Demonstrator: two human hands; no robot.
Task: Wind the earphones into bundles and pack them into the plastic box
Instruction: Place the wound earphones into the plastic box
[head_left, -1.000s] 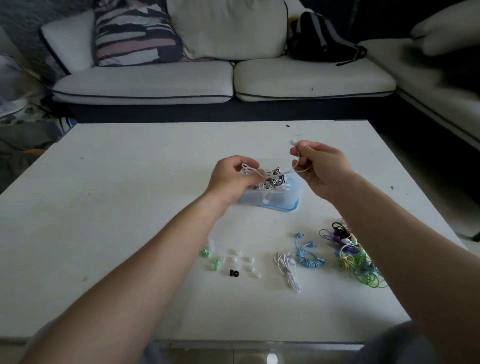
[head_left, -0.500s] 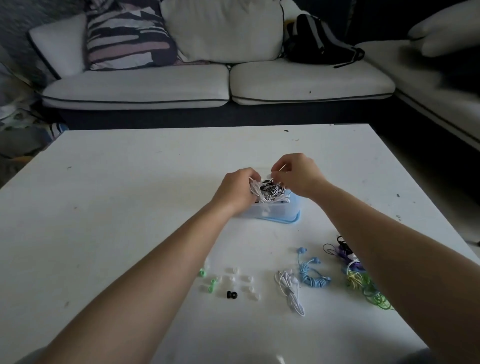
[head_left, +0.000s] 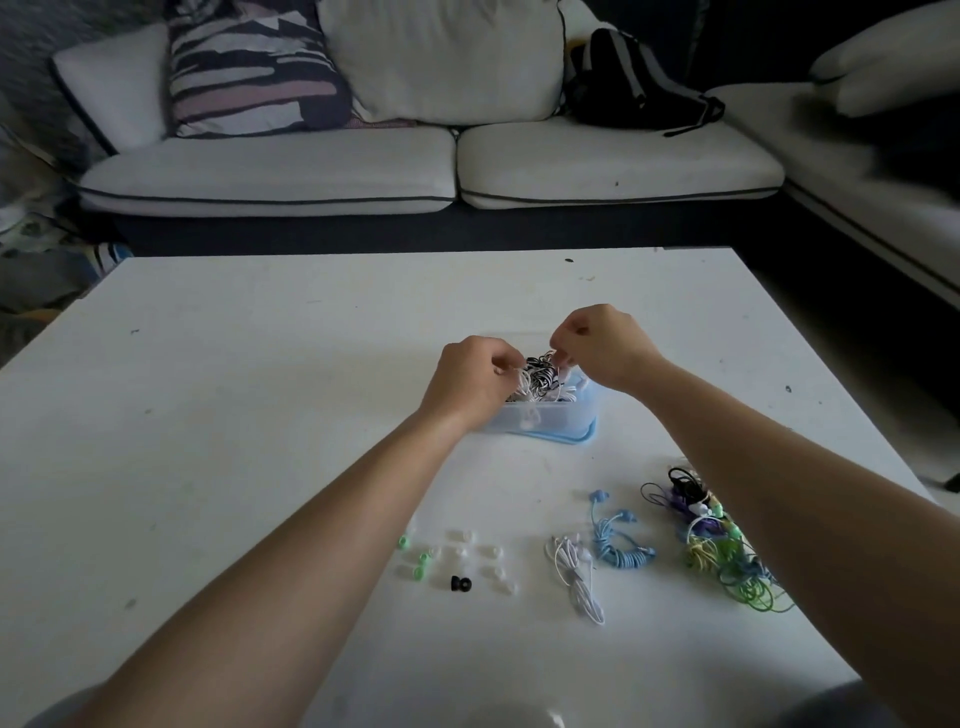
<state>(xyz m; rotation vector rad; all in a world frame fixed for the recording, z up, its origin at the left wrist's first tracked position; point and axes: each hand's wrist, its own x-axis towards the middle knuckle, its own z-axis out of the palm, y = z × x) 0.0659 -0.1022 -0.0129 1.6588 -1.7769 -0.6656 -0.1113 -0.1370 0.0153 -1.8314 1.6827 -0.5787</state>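
Note:
A clear plastic box with a blue base stands at the middle of the white table, holding black-and-white wound earphones. My left hand grips a bundle of white earphone cable at the box's left rim. My right hand hovers over the box and pinches the white cable's end between its fingertips. Nearer to me lie a loose white earphone, a wound blue earphone and a tangle of green, yellow, purple and black earphones, partly hidden by my right forearm.
Several small ear tips, clear, green and one black, are scattered on the table in front of the box. A white sofa with cushions and a black bag stands beyond the table's far edge.
My right hand has come down and left from a raised position, bringing the white cable's end to the box. My left hand stays at the box's left rim with the bundle.

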